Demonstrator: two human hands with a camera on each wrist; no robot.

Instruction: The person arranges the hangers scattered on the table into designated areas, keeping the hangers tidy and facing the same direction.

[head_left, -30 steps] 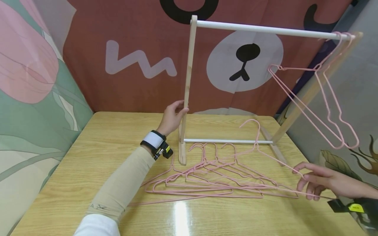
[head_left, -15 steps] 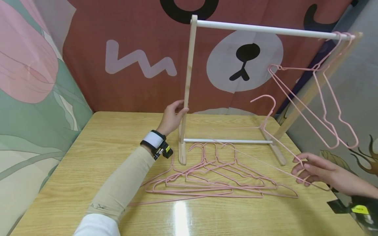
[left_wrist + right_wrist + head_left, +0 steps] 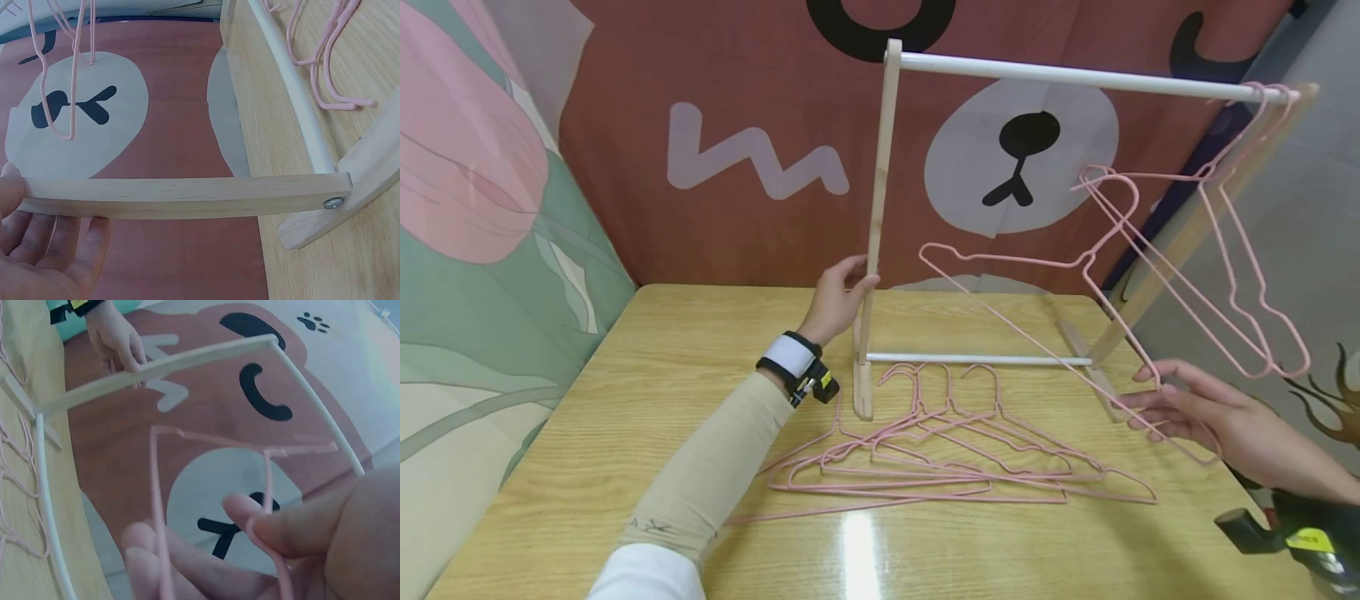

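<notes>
My left hand [image 3: 838, 300] grips the near-left wooden post [image 3: 882, 183] of a clothes rack, thumb on one side and fingers on the other. In the right wrist view that post [image 3: 100, 387] runs up to the white top rail [image 3: 319, 403]. At the right, my right hand [image 3: 1202, 408] pinches one end of a pink clothes hanger [image 3: 1022, 260], held tilted in the air with its hook below the top rail [image 3: 1075, 77]. The thumb [image 3: 300, 528] presses the hanger's wire against the fingers. Two pink hangers [image 3: 1225, 242] hang at the rail's right end.
Several pink hangers [image 3: 917, 481] lie overlapping on the wooden table [image 3: 647, 358], in front of the rack's white lower bar [image 3: 977, 360]. Behind the table hangs a printed bear cloth [image 3: 737, 225]. A grey wall hanging [image 3: 1300, 275] stands close on the right.
My right hand has risen, lifting its hanger from low over the table pile up in front of the rack. The left hand stays on the post.
</notes>
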